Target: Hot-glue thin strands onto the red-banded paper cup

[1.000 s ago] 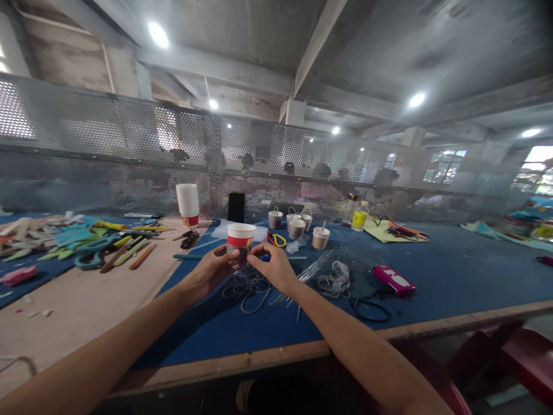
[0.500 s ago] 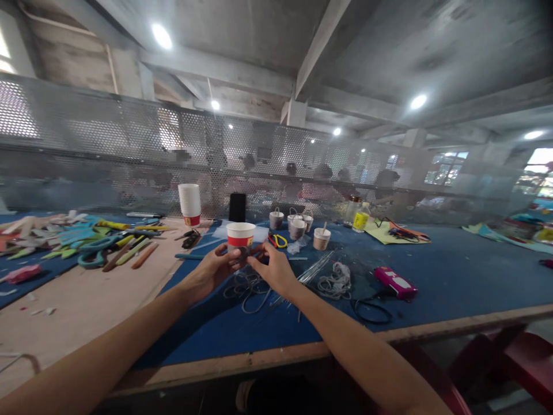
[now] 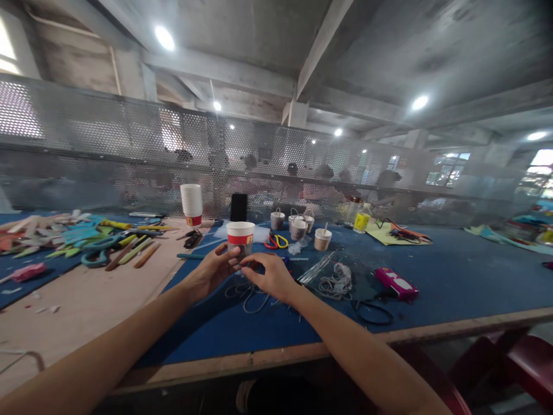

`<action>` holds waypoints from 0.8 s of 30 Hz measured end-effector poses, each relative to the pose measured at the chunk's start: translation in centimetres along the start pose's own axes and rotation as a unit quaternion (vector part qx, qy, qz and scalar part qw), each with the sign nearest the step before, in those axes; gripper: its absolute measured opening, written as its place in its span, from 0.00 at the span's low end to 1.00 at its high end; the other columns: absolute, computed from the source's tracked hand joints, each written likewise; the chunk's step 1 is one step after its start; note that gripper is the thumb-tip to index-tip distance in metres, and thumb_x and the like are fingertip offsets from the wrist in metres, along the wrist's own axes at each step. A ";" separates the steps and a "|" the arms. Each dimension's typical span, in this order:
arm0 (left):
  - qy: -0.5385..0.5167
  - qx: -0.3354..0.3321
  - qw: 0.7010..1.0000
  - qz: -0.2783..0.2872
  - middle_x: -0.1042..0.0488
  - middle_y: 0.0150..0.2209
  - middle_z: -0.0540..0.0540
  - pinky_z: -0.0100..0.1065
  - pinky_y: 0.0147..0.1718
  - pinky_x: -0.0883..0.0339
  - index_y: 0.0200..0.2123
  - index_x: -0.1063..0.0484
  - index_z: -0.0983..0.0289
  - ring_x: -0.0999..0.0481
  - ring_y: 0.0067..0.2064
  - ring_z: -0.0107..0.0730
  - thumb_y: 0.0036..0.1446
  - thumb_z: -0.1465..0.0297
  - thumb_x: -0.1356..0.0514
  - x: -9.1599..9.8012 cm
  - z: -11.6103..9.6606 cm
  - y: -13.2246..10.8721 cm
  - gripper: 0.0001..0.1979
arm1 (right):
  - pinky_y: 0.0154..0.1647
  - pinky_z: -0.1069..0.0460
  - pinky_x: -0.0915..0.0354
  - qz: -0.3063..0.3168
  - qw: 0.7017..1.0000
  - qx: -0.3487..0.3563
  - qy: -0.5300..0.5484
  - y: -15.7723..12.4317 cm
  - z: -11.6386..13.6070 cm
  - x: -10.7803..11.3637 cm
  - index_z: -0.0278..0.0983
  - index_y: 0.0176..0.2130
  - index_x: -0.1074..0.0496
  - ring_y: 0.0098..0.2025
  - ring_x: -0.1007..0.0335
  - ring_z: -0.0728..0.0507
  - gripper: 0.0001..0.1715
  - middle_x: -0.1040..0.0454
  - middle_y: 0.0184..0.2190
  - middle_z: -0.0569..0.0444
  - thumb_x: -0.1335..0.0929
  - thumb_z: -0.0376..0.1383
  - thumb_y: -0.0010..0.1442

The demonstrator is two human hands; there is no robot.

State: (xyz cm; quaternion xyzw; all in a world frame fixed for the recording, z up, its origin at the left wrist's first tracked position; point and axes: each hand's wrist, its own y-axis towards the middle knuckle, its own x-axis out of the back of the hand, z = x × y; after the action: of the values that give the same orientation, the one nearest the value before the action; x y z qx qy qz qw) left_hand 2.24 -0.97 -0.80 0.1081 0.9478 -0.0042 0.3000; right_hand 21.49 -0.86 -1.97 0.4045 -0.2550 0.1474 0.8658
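Note:
My left hand (image 3: 213, 270) is closed round the lower part of a paper cup (image 3: 240, 231), which stands upright above the blue mat. The cup has a white rim and a red band with a yellow mark; its lower part looks dark grey, partly hidden by my fingers. At the cup's lower right side is my right hand (image 3: 274, 278), thumb and fingers pinched together. Whatever lies between those fingertips is too small to make out. Beneath and beyond the right hand lie a loose grey cord (image 3: 254, 304) and a coiled bundle of cord (image 3: 336, 281), with thin clear sticks (image 3: 317, 268) beside it.
Behind stand several small grey bucket-like cups (image 3: 298, 229), a cup with a stick (image 3: 322, 240), red-yellow scissors (image 3: 276, 241) and a phone (image 3: 238, 207). Stacked paper cups (image 3: 191, 203) and tools (image 3: 140, 252) are left; a magenta box (image 3: 396, 283) with a cable lies right.
My right hand has shifted slightly left and down along the cup's lower side, its fingers now more folded over. The left hand still holds the cup in nearly the same place.

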 end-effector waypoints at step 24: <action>0.006 0.010 1.000 -0.024 0.20 0.30 0.49 0.21 0.20 0.28 0.39 0.22 0.64 0.20 0.25 0.25 0.52 0.79 0.25 0.6 -0.6 0.3 0.14 | 0.38 0.48 0.32 0.119 0.882 -0.308 -0.336 -1.8 -4.9 6.6 0.40 0.30 0.21 0.42 0.18 0.33 0.29 0.16 0.36 0.43 0.29 0.61 0.62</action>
State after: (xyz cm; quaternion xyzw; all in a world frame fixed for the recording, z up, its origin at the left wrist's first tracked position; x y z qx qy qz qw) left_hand 1.50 -0.54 -0.64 0.0884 0.9518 -0.0208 0.2930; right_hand 29.40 2.11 -2.03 0.1091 -0.6095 0.0184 0.7850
